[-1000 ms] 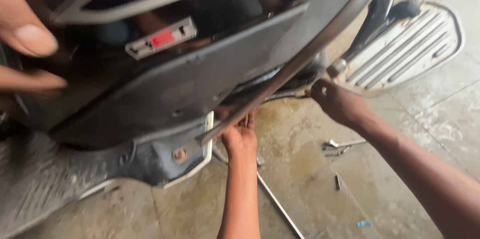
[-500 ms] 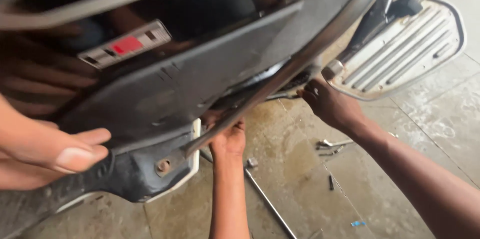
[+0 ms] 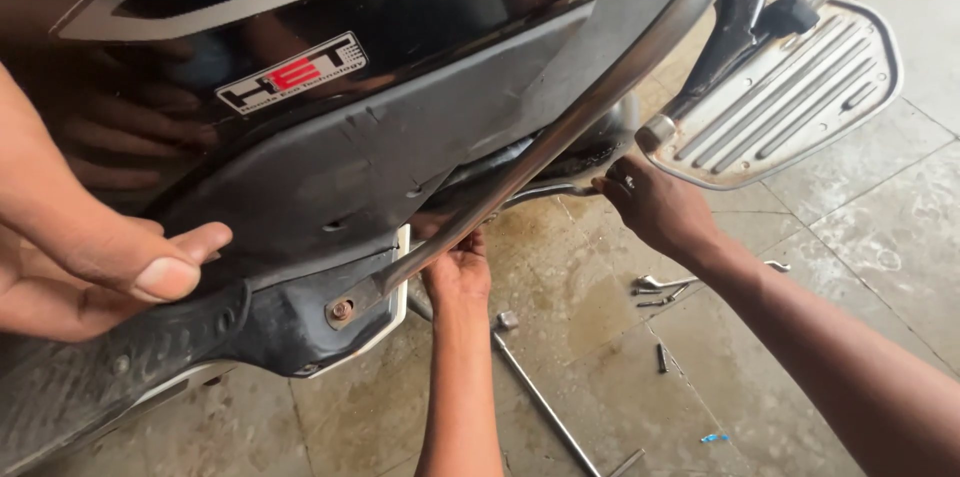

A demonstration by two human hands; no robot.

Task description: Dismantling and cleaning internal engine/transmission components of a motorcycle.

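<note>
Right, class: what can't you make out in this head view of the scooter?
- Right hand: fingertips hidden under the scooter body, so any grip is unclear.
- Another person's hand: fingers tucked behind the chrome guard bar.
- Left hand: cut off by the left edge.
- Small metal parts on the floor: too small to identify.

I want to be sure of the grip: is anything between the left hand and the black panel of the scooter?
Nothing visible stands between them: the left hand rests with its thumb directly on the black panel.
</note>
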